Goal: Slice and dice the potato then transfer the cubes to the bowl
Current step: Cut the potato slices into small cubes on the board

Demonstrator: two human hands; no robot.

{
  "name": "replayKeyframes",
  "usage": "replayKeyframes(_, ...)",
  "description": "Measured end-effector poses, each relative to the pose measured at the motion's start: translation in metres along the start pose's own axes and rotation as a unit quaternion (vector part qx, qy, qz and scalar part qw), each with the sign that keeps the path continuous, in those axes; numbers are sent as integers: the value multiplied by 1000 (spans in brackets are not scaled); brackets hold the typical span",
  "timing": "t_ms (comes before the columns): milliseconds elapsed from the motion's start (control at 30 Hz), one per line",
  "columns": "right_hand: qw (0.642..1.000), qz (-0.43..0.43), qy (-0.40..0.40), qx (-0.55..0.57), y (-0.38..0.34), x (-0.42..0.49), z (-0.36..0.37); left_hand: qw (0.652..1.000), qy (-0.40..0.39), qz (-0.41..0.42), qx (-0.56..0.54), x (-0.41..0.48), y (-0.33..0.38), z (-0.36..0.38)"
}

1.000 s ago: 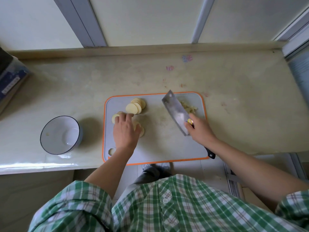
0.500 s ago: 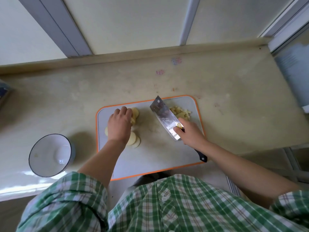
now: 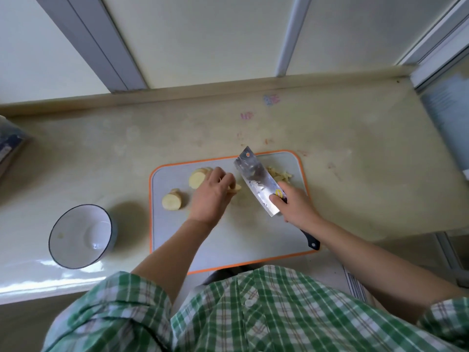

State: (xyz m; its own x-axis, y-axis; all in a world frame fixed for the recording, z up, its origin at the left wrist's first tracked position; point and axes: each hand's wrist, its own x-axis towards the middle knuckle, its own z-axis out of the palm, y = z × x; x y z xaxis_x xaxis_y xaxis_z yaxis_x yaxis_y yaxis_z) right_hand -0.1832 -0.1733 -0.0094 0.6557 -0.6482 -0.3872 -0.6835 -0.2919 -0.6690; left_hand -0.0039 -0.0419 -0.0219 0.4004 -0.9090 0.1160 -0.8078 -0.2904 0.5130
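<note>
A grey cutting board (image 3: 228, 240) with an orange rim lies on the counter. Two stacks of round potato slices sit on its left part, one (image 3: 172, 200) near the left edge and one (image 3: 199, 177) farther back. My left hand (image 3: 212, 194) holds a few slices (image 3: 234, 190) just right of the back stack. My right hand (image 3: 295, 207) grips a cleaver (image 3: 256, 181) by the handle, its blade tilted over the board's middle right. A small pile of diced potato (image 3: 280, 174) lies behind the blade. A white bowl (image 3: 81, 236) with a dark rim stands left of the board.
The counter (image 3: 368, 174) ends at a raised ledge by the wall at the back and drops off at the right. A blue-patterned package (image 3: 10, 146) sits at the far left edge. The board's near edge overhangs the counter front.
My left hand has shifted right from the slice stacks, carrying a few slices toward the middle of the board. The cleaver stays tilted in my right hand. The camera view has moved.
</note>
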Motion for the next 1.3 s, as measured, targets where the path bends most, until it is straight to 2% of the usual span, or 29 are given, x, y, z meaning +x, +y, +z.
replayKeyframes(100, 999, -9, 21, -23, 9, -6, -2, 997, -55, -48, 7, -9, 14, 25)
replayKeyframes(200, 998, -21, 24, -59, 12, -14, -3, 992, -105, -63, 25, -21, 17, 36)
replayKeyframes(333, 996, -26, 11, -79, 16, -20, -1, 991, -55, -120, 0, -29, 16, 37)
replayKeyframes(433, 996, -30, 11, -86, 17, -22, 1, 981, -75, -175, 26, -25, 20, 37)
replayKeyframes(800, 992, -38, -3, -123, 19, -25, 4, 978, -80, -187, 45, -18, 29, 39)
replayKeyframes(1100, 972, -111, -16, -207, 4, -37, 12, 972, -72, -224, 13, -19, 33, 39)
replayKeyframes(1233, 970, -124, 26, -210, 3, -33, 7, 950, -62, -307, -6, -22, 34, 38)
replayKeyframes(1300, 968, -131, 23, -214, 0, -31, 8, 936, -69, -343, -24, -21, 35, 38)
